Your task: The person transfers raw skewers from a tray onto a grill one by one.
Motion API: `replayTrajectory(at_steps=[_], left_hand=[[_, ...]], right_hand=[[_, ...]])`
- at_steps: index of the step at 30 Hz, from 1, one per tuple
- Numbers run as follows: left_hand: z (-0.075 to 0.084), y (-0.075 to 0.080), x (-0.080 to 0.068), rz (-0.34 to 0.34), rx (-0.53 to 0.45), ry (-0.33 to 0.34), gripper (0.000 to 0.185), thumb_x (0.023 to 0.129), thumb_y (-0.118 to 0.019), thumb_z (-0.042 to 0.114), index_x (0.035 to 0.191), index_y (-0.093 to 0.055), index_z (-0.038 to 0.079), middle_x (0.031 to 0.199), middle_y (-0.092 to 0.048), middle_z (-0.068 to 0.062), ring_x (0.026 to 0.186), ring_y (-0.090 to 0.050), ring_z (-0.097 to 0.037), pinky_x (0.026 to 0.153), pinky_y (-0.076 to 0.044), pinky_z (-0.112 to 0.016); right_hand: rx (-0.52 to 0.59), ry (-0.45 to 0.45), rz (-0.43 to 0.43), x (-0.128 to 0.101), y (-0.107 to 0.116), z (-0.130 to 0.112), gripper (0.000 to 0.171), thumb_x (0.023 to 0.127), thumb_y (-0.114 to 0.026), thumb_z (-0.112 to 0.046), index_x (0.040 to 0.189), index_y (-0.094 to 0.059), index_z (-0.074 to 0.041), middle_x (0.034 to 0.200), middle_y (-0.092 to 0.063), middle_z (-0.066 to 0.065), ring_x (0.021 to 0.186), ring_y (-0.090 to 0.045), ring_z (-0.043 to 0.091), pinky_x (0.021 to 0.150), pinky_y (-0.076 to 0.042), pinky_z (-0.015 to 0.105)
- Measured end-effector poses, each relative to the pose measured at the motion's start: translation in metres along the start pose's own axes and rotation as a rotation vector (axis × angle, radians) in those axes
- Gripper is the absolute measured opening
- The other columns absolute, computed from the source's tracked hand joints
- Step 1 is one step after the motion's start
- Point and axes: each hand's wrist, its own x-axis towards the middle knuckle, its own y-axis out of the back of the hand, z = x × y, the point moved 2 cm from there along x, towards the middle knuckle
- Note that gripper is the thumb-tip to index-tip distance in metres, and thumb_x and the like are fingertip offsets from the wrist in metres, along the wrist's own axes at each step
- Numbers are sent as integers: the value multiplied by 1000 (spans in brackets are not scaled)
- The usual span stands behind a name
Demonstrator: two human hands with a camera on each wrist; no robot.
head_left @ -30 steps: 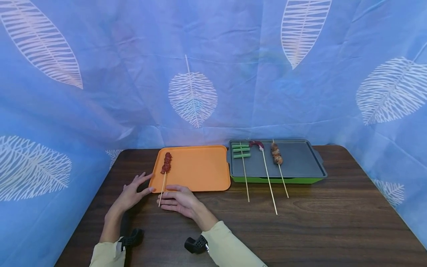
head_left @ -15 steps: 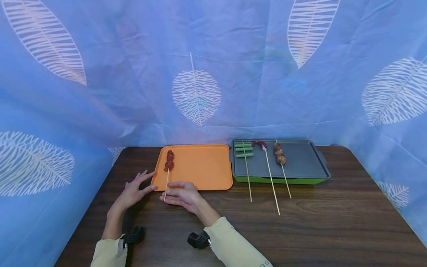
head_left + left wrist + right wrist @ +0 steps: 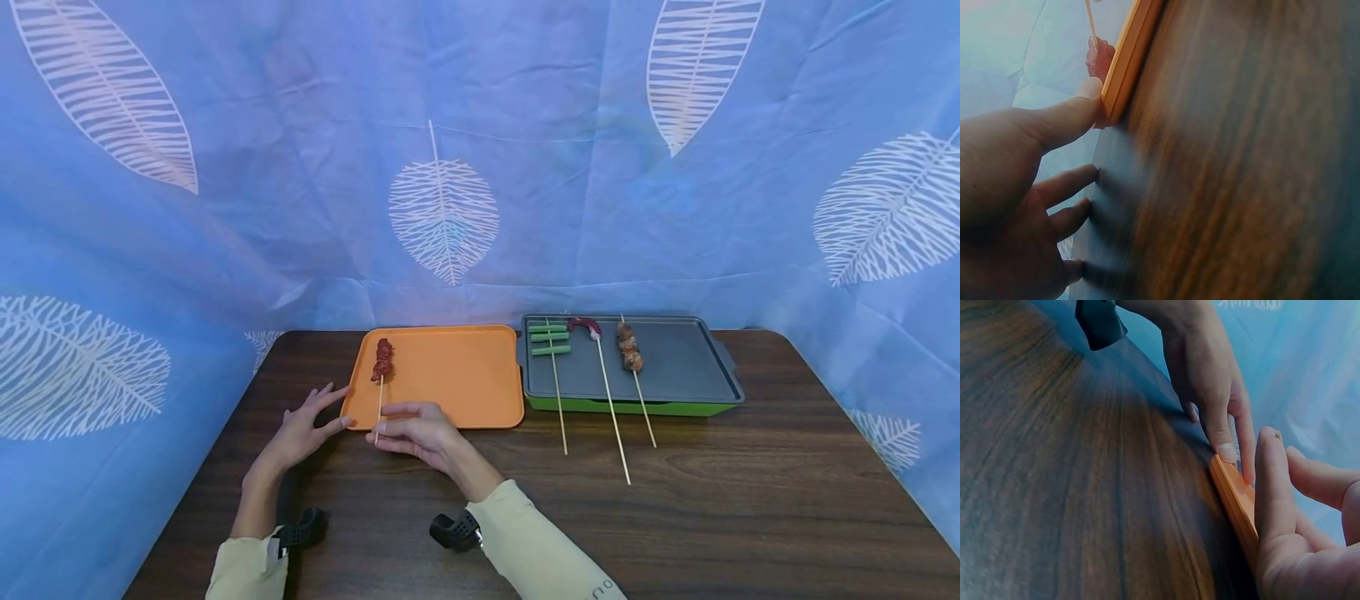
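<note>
A skewer of dark red meat chunks (image 3: pixel 382 360) is at the left end of the orange tray (image 3: pixel 450 375), its stick pointing toward the front edge. My right hand (image 3: pixel 420 435) pinches the low end of that stick between thumb and fingers, just over the tray's front rim. With straight, spread fingers my left hand (image 3: pixel 300 427) touches the tray's front left corner. In the left wrist view the thumb (image 3: pixel 1066 119) lies against the corner, and the other fingers reach down beside it. The right wrist view shows the tip of the stick (image 3: pixel 1278 434) at my fingertip.
Right of the tray stands a green grill box with a dark grey plate (image 3: pixel 675 367). Three skewers lie across it: green vegetable pieces (image 3: pixel 551 350), a curled purple tentacle (image 3: pixel 583 325) and brown meat (image 3: pixel 629 348). Their sticks overhang the dark wooden table (image 3: pixel 750 483). A blue leaf-print cloth (image 3: pixel 525 208) hangs behind.
My right hand has moved slightly away from me and right, and the stick's low end has swung right with it. The left hand stays at the tray corner. The head view has shifted slightly.
</note>
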Motion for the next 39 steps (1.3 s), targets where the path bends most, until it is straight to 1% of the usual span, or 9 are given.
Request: replayTrajectory(at_steps=[8, 14, 19, 22, 26, 28, 34, 36, 39], left_hand=[[0, 1, -1, -1, 11, 3, 65, 94, -62, 42, 149, -40, 17, 159, -20, -28, 146, -6, -54, 102, 5, -83], [0, 1, 3, 1, 12, 1, 65, 93, -62, 43, 149, -40, 17, 159, -21, -28, 147, -5, -53, 102, 6, -83], [2, 1, 3, -8, 16, 21, 67, 93, -62, 46, 150, -39, 18, 159, -19, -28, 147, -3, -53, 103, 6, -82], [2, 0, 3, -13, 19, 38, 68, 93, -62, 46, 150, -38, 19, 159, -18, -28, 147, -2, -53, 103, 7, -81], [2, 0, 1, -18, 14, 46, 68, 93, -61, 46, 150, -38, 18, 159, -17, -28, 147, -1, -52, 103, 8, -81], [2, 0, 1, -18, 10, 46, 68, 93, -62, 46, 150, -38, 18, 160, -17, -28, 147, -1, -53, 104, 8, -81], [3, 0, 0, -10, 5, 40, 69, 92, -62, 47, 150, -39, 18, 159, -17, -28, 147, -1, -53, 104, 9, -80], [3, 0, 0, -8, 5, 35, 69, 92, -62, 47, 150, -39, 18, 159, -17, -28, 147, -1, -53, 104, 9, -81], [3, -1, -1, -4, 7, 29, 68, 92, -62, 46, 150, -39, 17, 159, -18, -28, 147, -1, -53, 103, 9, -81]], right_hand=[[-58, 11, 0, 3, 3, 0, 49, 92, -64, -2, 138, -48, 4, 124, -63, 30, 93, -74, 23, 86, -58, 33], [-73, 12, 2, 0, 5, -2, 48, 91, -64, -2, 137, -49, 3, 122, -64, 29, 94, -74, 24, 85, -59, 34], [-105, 26, -1, -4, 7, -1, 48, 91, -65, -1, 137, -49, 2, 121, -64, 28, 95, -74, 26, 83, -59, 34], [-129, 38, -8, -8, 8, 1, 48, 91, -65, -2, 136, -50, 1, 117, -65, 25, 95, -74, 27, 83, -59, 36], [-154, 57, -23, -17, 8, -1, 48, 91, -65, -2, 136, -49, 1, 109, -68, 21, 96, -73, 27, 83, -59, 37], [-161, 69, -32, -23, 8, -4, 49, 90, -66, -2, 136, -48, 1, 108, -68, 21, 96, -73, 28, 84, -59, 37], [-195, 88, -38, -43, 8, -13, 49, 90, -66, -3, 136, -50, -2, 119, -64, 30, 96, -74, 27, 83, -59, 37], [-204, 95, -35, -49, 8, -15, 46, 90, -67, -4, 134, -52, -4, 120, -63, 31, 95, -74, 27, 83, -60, 36], [-216, 110, -34, -56, 8, -18, 43, 90, -67, -4, 131, -55, -6, 116, -66, 28, 94, -74, 27, 81, -60, 36]])
